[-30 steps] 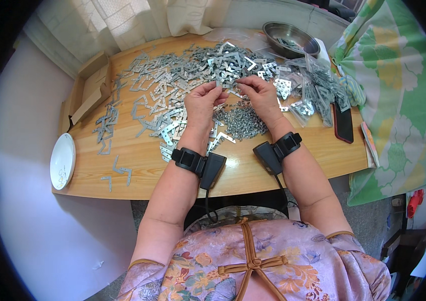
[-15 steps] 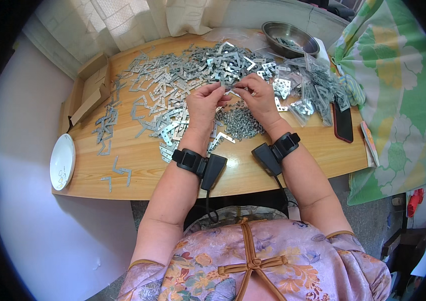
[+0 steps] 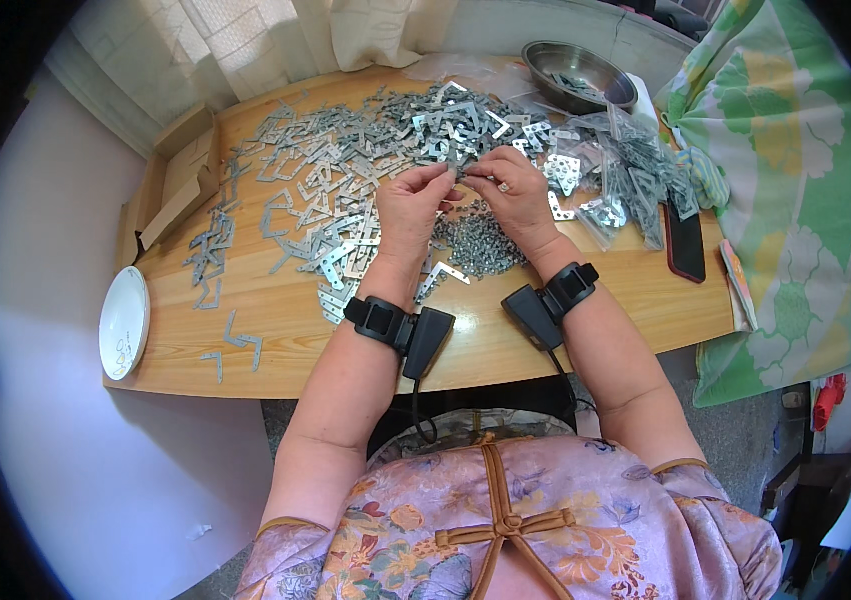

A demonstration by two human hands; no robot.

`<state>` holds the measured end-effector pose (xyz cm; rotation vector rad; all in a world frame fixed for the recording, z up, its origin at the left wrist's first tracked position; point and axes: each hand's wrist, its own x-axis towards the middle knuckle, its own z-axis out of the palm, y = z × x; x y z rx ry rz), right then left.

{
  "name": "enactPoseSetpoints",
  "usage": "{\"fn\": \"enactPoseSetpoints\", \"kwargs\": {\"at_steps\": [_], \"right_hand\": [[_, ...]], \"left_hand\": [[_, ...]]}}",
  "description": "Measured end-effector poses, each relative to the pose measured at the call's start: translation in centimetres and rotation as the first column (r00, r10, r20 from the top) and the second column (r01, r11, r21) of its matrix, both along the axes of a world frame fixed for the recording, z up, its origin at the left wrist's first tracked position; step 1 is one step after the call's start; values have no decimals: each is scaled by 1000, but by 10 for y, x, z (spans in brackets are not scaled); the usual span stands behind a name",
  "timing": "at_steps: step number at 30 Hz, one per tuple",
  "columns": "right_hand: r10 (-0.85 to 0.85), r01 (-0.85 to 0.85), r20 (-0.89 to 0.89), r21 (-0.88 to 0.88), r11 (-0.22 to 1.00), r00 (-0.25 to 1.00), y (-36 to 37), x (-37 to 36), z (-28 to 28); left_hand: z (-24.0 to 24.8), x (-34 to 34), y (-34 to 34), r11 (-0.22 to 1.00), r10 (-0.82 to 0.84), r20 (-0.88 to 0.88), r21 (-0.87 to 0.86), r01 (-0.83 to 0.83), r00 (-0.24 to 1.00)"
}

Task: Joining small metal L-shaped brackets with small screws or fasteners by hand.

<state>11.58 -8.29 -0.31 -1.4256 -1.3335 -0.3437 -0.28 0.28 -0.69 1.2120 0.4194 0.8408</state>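
Note:
Above the bracket pile, my two hands meet with their fingertips nearly touching. My left hand (image 3: 408, 208) pinches a small grey metal bracket (image 3: 453, 161) between thumb and fingers. At the bracket's near end the thumb and forefinger of my right hand (image 3: 513, 200) are pressed together; what they hold is too small to tell. A small shiny piece shows against the right fingers. Just below the hands lies a heap of small screws (image 3: 485, 243). Flat L-shaped metal brackets (image 3: 345, 185) spread in a wide pile behind and to the left.
An open cardboard box (image 3: 181, 180) and a white dish (image 3: 125, 322) are at the left edge. A steel bowl (image 3: 580, 76) stands at the back right, near clear bags of metal parts (image 3: 635, 165). A phone (image 3: 685, 243) lies at the right, beside a green-patterned curtain (image 3: 775, 200).
My hands have drawn slightly closer together, the left shifting a little right. The grey bracket now stands up more visibly between the fingertips.

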Motion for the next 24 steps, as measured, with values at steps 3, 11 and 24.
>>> {"fn": "enactPoseSetpoints", "kwargs": {"at_steps": [3, 11, 24], "right_hand": [[-4, 4, 15, 12, 1000, 1000, 0, 0, 1], [-42, 40, 153, 16, 999, 987, 0, 2, 1], [-101, 96, 272, 33, 995, 957, -1, 0, 5]], "left_hand": [[0, 0, 0, 1000, -2, 6, 13, 1, 1000], [-1, 1, -1, 999, 8, -2, 41, -8, 1000], [-1, 1, -1, 996, 33, -4, 79, -32, 999]]}}
